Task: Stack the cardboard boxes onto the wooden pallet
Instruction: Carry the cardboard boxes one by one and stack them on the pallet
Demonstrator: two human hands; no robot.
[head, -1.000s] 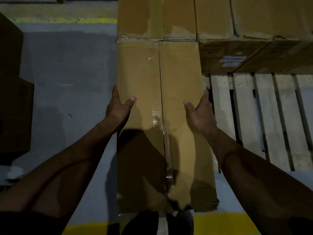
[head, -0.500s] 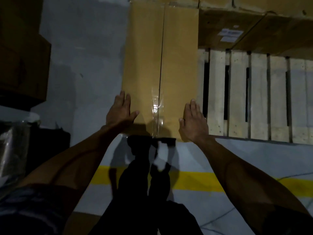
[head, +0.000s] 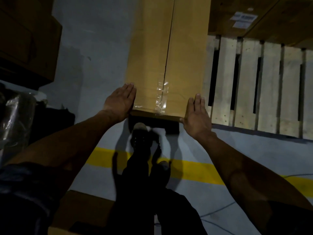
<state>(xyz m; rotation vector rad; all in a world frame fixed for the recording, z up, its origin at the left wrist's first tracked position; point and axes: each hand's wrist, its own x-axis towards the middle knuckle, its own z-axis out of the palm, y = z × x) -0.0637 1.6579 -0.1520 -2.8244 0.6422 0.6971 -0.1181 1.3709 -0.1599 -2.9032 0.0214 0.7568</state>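
Flat-palmed, left hand (head: 120, 102) and right hand (head: 197, 114) press the long tan cardboard box (head: 167, 56) squarely onto the pale wooden slatted pallet (head: 250, 85); even pressure should keep it aligned.

We see a long tan cardboard box (head: 167, 55) lying flat on the left end of the wooden pallet (head: 250, 85), its top seam running straight away from our fingertips and clear tape wrinkled over the near end of that seam. The box's near left corner sits just beside the fingers (head: 128, 89) of one hand, its near right corner just beside the fingers (head: 197, 100) of the other. To the right of those right fingers the pallet's pale slats lie bare, dark gaps between them. Beyond the slats another cardboard box (head: 264, 17) with a white label rests on the pallet, touching the long box's right side.
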